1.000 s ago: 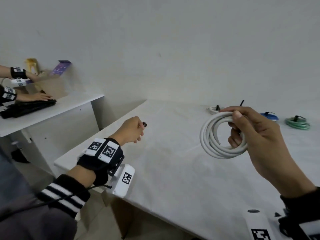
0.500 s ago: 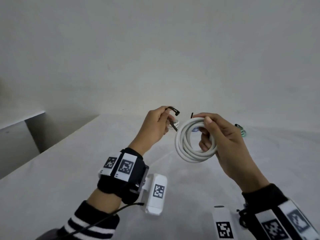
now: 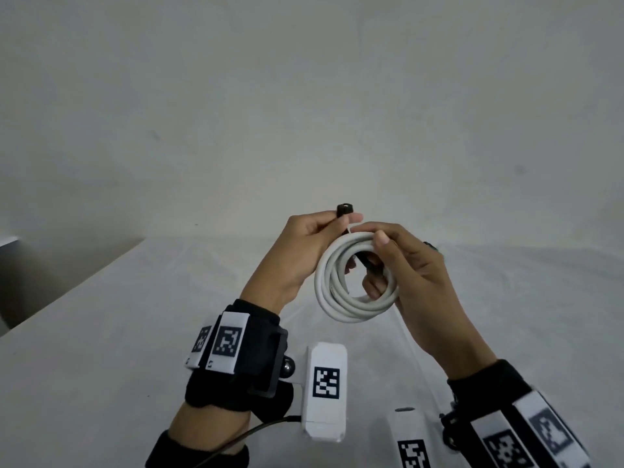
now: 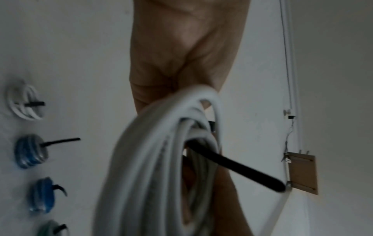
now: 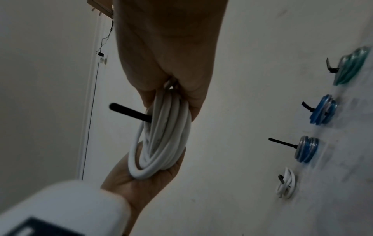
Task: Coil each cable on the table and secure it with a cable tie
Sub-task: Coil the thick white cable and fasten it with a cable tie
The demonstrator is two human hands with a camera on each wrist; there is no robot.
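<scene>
The left hand (image 3: 300, 251), apart 1 second ago, has now pushed the black cable tie (image 3: 366, 263) through the white coil (image 3: 351, 298), gripped above the table (image 3: 101, 366) by the right hand (image 3: 422, 282); looping and fastening likely follow.

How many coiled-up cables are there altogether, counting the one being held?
5. The white coil is held in both hands; on the table lie a small white coil, two blue coils and a green coil. Others may be out of view.

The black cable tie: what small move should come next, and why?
Probably bring the free tail of the black cable tie round the white cable coil to its head in the left hand. The tail already passes through the coil that the right hand grips, but no loop is closed.
</scene>
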